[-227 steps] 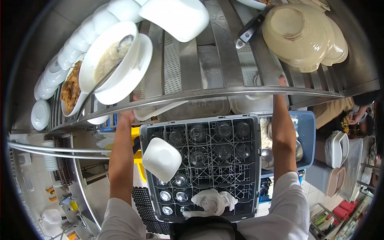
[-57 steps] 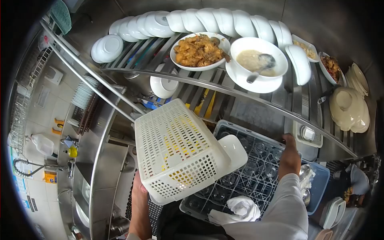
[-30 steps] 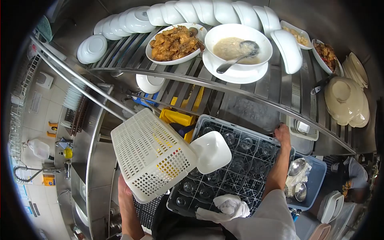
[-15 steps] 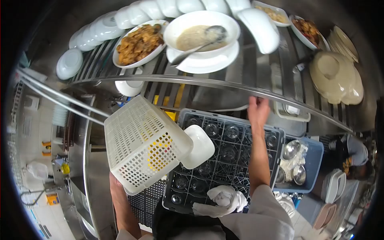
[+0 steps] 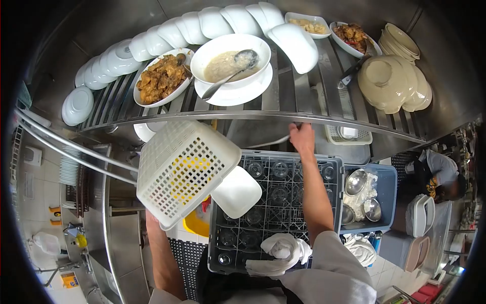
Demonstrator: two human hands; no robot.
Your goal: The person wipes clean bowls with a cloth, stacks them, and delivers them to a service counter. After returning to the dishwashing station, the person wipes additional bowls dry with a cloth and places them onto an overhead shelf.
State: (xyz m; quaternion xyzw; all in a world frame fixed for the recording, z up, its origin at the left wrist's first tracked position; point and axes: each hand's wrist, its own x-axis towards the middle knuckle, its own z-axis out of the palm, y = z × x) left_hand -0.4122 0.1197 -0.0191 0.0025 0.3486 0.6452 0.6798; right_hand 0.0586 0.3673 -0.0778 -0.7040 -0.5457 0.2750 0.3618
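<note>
My left hand (image 5: 152,221) grips a white perforated plastic basket (image 5: 190,167), which is tilted and hides most of the fingers. A white square dish (image 5: 237,192) sticks out beside the basket's lower right side, above the rack; whether it is held there is hidden. My right hand (image 5: 302,137) reaches under the front edge of the slatted metal shelf (image 5: 253,116), its fingers bent and partly in shadow. Right beside it runs the pale curved rim (image 5: 271,143) of a tray-like thing. A grey glass rack (image 5: 276,210) with upturned glasses lies below my arms.
On the shelf stand a soup bowl (image 5: 230,57) with a spoon, an oval dish of brown food (image 5: 163,78), stacked white bowls (image 5: 121,58) and beige bowls (image 5: 387,78). A blue-grey tub (image 5: 387,202) holds metal bowls. White cloth (image 5: 283,253) lies on the rack. Another person (image 5: 440,172) is at right.
The view has shifted, so the shelf sits lower and further left. The basket has turned slightly, and the square dish shows more below it. My right hand stays beside the curved rim.
</note>
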